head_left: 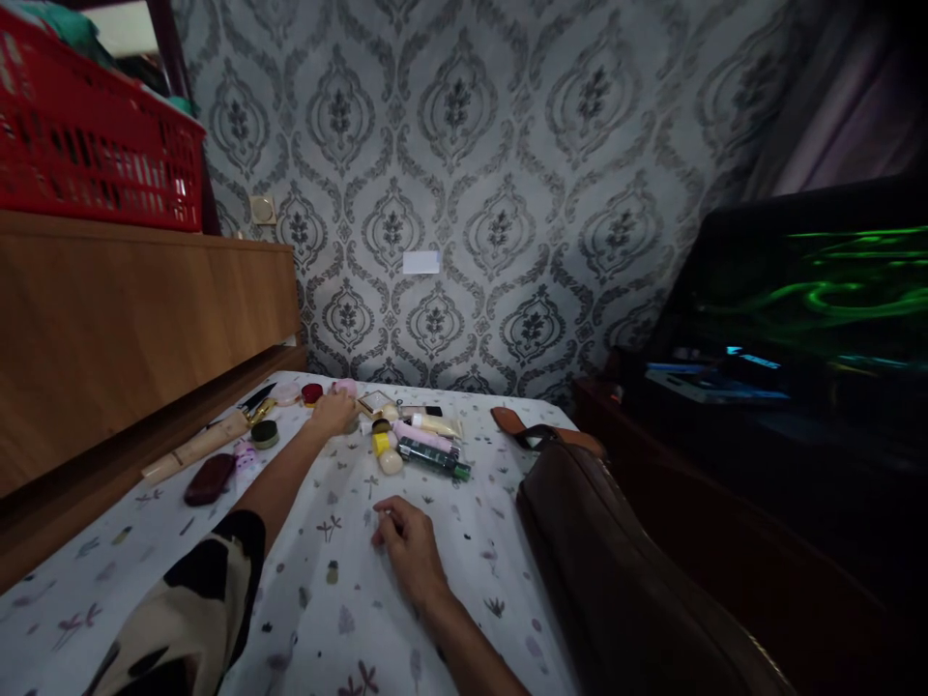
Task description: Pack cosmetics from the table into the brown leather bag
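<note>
L hand (333, 413) is at far side of the cloth (362, 590), fingertips at 1 small pink item (345, 386); item sits just past the fingers, partly hidden by them. Can't tell if fingers pinch it or only touch. R hand (413, 546) is over the near part of the cloth, fingers loosely bent w/ small gaps, nothing seen in them, apart from the items.

Count L of L hand: 1 red jar (311, 392) just beside it, 1 pale pink round item (287, 393), 1 gold item (260, 412), 1 dark round tin (265, 434), 1 long beige tube (195, 448), 1 lilac patterned item (246, 456), 1 maroon case (210, 479).

R of L hand, close group: 1 square compact (376, 403), 1 cream tube (439, 425), 1 lilac tube (424, 439), 1 dark bottle (433, 458) w/ green cap, 1 yellow item (381, 444), 1 pale rounded item (390, 462). Overlap at back, so full no. unclear.

Farther R: 1 brown bag (616, 541), 1 tan strap (511, 422) nr its far end. Far L, up on wooden unit (145, 309): 1 red basket (108, 145).
</note>
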Available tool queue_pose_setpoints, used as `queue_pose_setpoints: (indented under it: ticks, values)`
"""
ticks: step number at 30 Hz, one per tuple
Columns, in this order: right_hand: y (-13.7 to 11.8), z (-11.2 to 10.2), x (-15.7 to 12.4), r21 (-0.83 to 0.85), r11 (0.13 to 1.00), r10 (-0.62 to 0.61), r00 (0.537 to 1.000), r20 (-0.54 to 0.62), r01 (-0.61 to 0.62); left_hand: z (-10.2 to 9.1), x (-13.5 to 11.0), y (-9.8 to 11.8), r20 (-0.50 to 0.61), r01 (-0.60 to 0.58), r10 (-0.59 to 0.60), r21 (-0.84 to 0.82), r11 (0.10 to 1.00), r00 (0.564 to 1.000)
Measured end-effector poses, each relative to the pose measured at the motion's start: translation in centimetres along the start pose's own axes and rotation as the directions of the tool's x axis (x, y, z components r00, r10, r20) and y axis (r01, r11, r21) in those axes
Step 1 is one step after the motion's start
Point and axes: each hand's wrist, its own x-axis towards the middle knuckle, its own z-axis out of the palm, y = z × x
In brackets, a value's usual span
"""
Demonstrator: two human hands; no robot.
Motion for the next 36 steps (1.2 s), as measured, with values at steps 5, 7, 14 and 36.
queue_pose_setpoints:
  ticks: [5, 7, 14, 36]
  values:
    - [0.1, 0.0, 0.1, 0.000, 1.000, -0.022, 1.000, -0.004, 0.022, -1.2, -0.7, -0.7, 0.019, 0.110, -0.112, 0.088, 0.990, 0.993]
    - [0.2, 0.0, 0.1, 0.000, 1.000, -0.024, 1.000, -0.004, 0.024, -1.3, -1.2, -1.0, 0.045, 0.096, -0.100, 0.086, 0.992, 0.994]
    - [0.3, 0.0, 0.1, 0.001, 0.999, -0.053, 0.999, 0.003, 0.053, -1.0, -2.1, -1.7, 0.106, 0.065, -0.067, 0.026, 0.998, 0.992]
    - [0.6, 0.0, 0.3, -0.003, 0.999, -0.040, 0.999, 0.026, 0.040, -2.0, -3.4, -7.0, 0.108, 0.299, -0.295, -0.016, 0.954, 0.949]
